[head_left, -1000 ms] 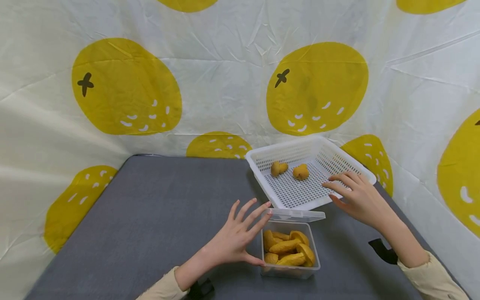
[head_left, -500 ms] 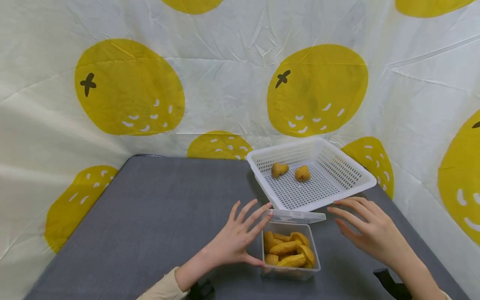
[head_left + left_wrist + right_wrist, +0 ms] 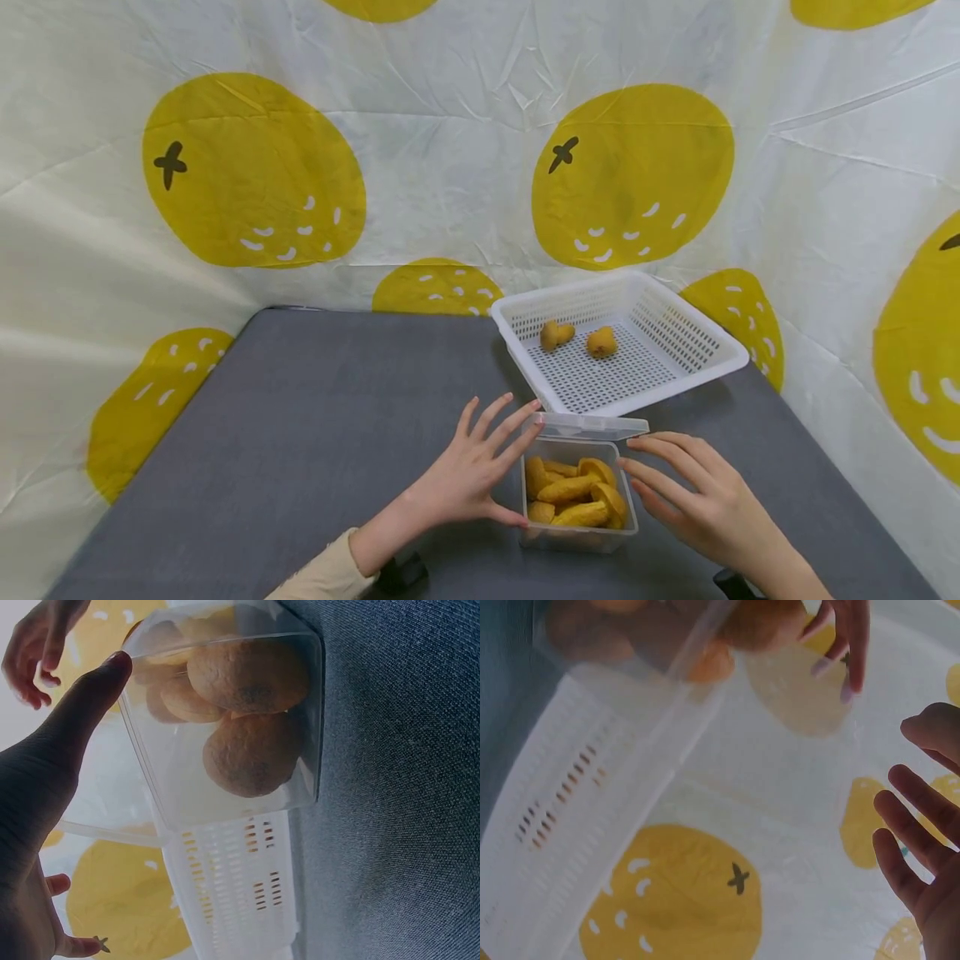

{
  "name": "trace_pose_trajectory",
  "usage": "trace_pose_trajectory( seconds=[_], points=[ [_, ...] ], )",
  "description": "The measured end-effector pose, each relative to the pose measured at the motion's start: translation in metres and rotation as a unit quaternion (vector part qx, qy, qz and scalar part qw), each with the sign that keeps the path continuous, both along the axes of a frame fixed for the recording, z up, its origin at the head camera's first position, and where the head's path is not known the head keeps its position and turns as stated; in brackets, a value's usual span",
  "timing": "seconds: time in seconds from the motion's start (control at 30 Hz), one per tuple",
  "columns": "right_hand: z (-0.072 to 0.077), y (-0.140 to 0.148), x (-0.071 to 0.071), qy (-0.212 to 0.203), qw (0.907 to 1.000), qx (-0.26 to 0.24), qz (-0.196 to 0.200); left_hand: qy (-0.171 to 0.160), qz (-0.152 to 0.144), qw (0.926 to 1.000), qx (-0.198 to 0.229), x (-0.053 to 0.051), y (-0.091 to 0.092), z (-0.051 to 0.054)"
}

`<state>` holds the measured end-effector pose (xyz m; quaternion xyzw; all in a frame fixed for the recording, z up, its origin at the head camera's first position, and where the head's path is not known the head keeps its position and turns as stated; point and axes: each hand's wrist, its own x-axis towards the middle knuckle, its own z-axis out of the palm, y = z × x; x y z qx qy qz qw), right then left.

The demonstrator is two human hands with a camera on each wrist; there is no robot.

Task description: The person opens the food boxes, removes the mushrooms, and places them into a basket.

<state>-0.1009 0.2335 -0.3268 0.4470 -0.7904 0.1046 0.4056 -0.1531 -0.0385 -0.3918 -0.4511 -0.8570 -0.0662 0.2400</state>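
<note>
A clear plastic box (image 3: 577, 542) full of yellow-brown mushrooms (image 3: 566, 490) stands near the front of the table, its clear lid (image 3: 592, 427) raised along the far side. My left hand (image 3: 468, 479) is at the box's left, fingers spread, thumb at the near left corner of the rim and fingertips by the lid's left end. On the right, my right hand (image 3: 701, 500) has its fingers extended beside the box, fingertips close to the lid's right end and the rim; contact is unclear. In the right wrist view this hand (image 3: 930, 840) holds nothing.
Behind the box sits a white perforated basket (image 3: 675, 385), with one mushroom (image 3: 602, 342) and another mushroom shape (image 3: 556, 335) inside. The dark grey table (image 3: 337, 400) extends left. A white curtain (image 3: 442, 183) with yellow fruit prints hangs behind.
My right hand has come from over the basket's right side down and left to the box's right side. My left hand, the box and the basket have hardly moved.
</note>
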Motion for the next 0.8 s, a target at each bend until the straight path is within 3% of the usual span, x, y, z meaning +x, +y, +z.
trace_pose_trajectory(
  seconds=[0.2,0.43,0.8],
  points=[
    [-0.017,-0.009,-0.001,-0.019,0.9994,0.028,0.001,0.000,0.007,1.0000,-0.007,0.000,0.000,0.001],
    [-0.036,-0.014,-0.007,-0.063,0.9918,0.110,-0.014,-0.002,0.002,1.0000,-0.005,0.001,-0.001,0.001],
    [-0.048,-0.028,-0.024,-0.091,0.9769,0.193,-0.020,0.003,0.000,1.0000,-0.003,0.001,-0.002,0.000]
  ],
)
